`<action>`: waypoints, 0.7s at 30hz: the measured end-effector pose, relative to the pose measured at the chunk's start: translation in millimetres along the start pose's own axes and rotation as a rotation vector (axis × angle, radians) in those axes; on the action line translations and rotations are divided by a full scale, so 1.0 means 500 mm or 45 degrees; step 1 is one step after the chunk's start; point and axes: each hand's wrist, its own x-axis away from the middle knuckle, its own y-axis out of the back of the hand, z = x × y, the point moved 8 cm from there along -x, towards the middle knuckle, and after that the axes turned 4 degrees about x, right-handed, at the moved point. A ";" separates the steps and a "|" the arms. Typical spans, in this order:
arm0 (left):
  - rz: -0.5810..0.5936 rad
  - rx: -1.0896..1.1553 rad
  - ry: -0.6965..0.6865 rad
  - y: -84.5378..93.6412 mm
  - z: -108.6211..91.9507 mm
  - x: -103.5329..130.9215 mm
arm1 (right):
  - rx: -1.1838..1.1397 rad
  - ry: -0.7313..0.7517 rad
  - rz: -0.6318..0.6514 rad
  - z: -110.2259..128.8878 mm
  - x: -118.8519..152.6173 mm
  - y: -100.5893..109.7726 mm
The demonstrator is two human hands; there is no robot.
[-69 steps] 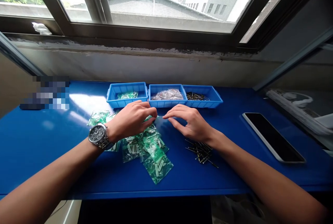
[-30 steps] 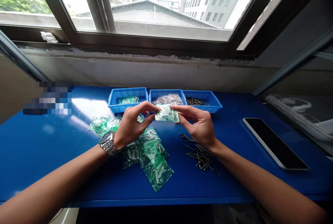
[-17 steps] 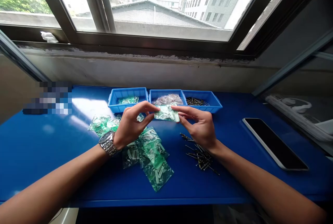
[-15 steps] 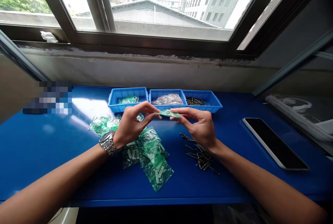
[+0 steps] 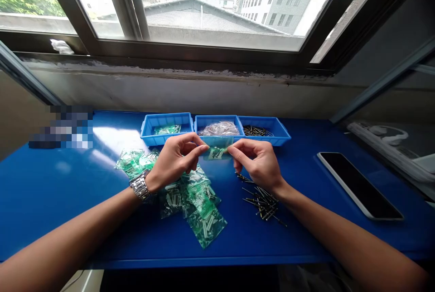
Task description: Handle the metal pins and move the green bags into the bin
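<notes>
While a bare left hand (image 5: 177, 157) and a bare right hand (image 5: 260, 161) pinch its sides, a small see-through green plastic bag (image 5: 216, 152) is held up over a glossy blue table (image 5: 238, 244)

Each hand has its thumb and forefinger closed on one side of the bag: the left hand on the left, the right hand on the right. Between them the bag is stretched out, and a few small white pieces show in its lower part. It is clear of the table, in front of a blue plastic middle bin (image 5: 219, 117) heaped with clear plastic packets (image 5: 222, 128).

That bin stands in a row with a blue plastic left bin (image 5: 154, 140), where green packets (image 5: 168, 129) lie, and a blue plastic right bin (image 5: 273, 140) holding many thin dark metal pins (image 5: 255, 131).

A silver metal-link watch (image 5: 140, 186) circles the left wrist. Below the left hand, overlapping green plastic bags (image 5: 202, 203) with white pieces inside lie spread on the table. Just below the right hand is a loose, scattered pile of slender dark pins (image 5: 265, 205). Farther right, well apart from the hands, rests a flat phone (image 5: 360, 185) with a black screen and pale edge. Beyond the bins, a grey wall (image 5: 210, 94) runs beneath a dark-framed window (image 5: 217, 22).
</notes>
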 end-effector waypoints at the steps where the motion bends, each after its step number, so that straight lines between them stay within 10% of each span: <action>1: 0.001 -0.005 -0.019 0.000 0.000 0.000 | 0.001 0.011 -0.008 0.000 0.000 0.000; 11: -0.143 -0.381 -0.336 0.016 -0.033 0.003 | 0.177 0.160 -0.148 0.020 0.004 0.020; 21: -0.017 -0.248 -0.174 0.020 -0.032 -0.011 | 0.084 0.139 0.141 0.019 0.005 -0.019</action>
